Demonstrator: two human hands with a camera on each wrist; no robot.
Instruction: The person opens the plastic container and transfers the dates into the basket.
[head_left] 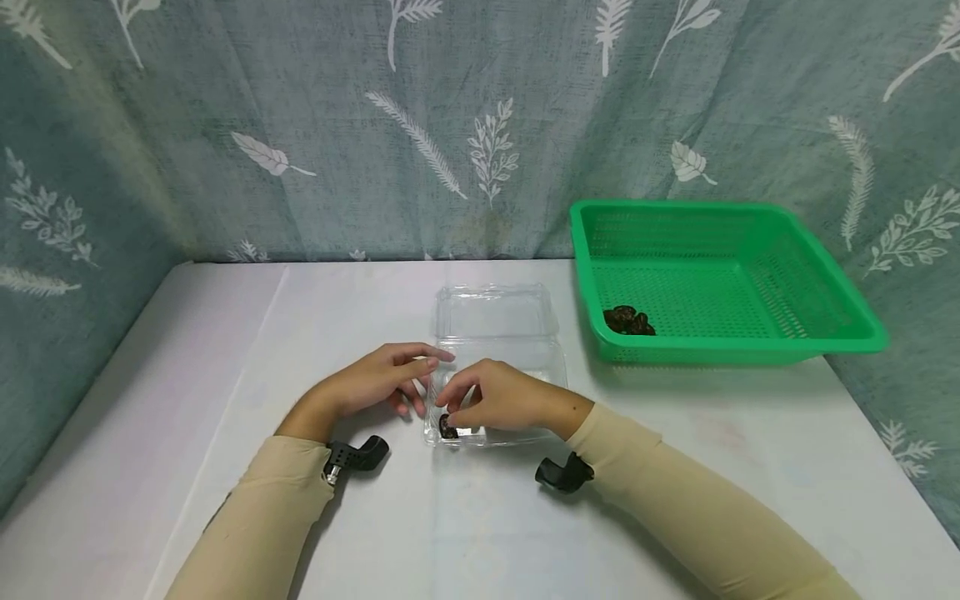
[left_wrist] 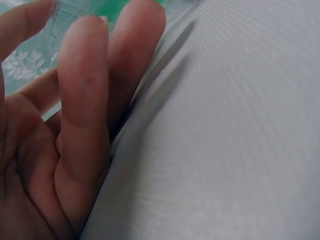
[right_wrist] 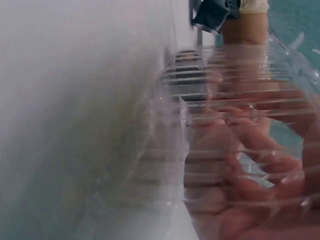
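Observation:
A clear hinged plastic box (head_left: 495,310) stands on the table with its lid folded back. In its near left corner lies a dark brown, glossy wrinkled piece (head_left: 447,427), date-like in look. Over that corner is my right hand (head_left: 506,396), thumb and forefinger bent and apart, thumb tip right at the piece. The right wrist view, seen through the ribbed box wall, shows the dark piece (right_wrist: 186,77) just beyond these fingers, blurred. My left hand (head_left: 382,379) rests at the box's left side, fingers loosely spread, forefinger across the rim, holding nothing.
A green perforated basket (head_left: 720,344) stands at the back right, with several similar dark pieces (head_left: 628,321) in its near left corner. Behind the white table (head_left: 202,500) hangs a leaf-patterned cloth (head_left: 322,108). Each wrist carries a black camera mount (head_left: 564,475).

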